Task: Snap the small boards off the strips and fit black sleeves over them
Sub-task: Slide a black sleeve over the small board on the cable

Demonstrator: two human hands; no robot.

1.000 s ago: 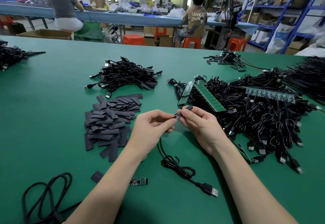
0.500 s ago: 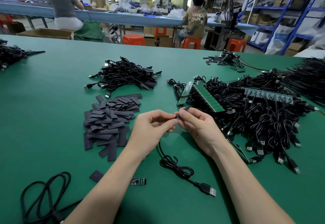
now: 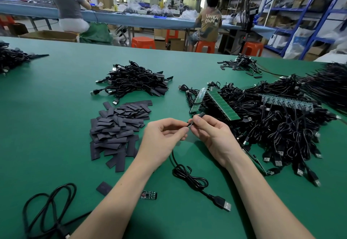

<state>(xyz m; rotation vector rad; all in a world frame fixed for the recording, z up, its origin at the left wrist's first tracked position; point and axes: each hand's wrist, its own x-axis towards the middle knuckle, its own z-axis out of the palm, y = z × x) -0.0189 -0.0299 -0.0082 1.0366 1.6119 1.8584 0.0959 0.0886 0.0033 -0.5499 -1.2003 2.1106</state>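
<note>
both hands meet fingertip to fingertip: right hand (image 3: 212, 137) pinches a sleeve (image 3: 199, 115), left hand (image 3: 163, 139) pinches the cable (image 3: 189, 177) end beside it.

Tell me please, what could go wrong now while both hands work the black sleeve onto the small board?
1. The left hand and right hand pinch only the tips of the short black sleeve; it may slip off.
2. The thin black USB cable hangs coiled below, and its weight may tug the joint.
3. The loose small black circuit board lies beside the left forearm and could be swept away.
</note>
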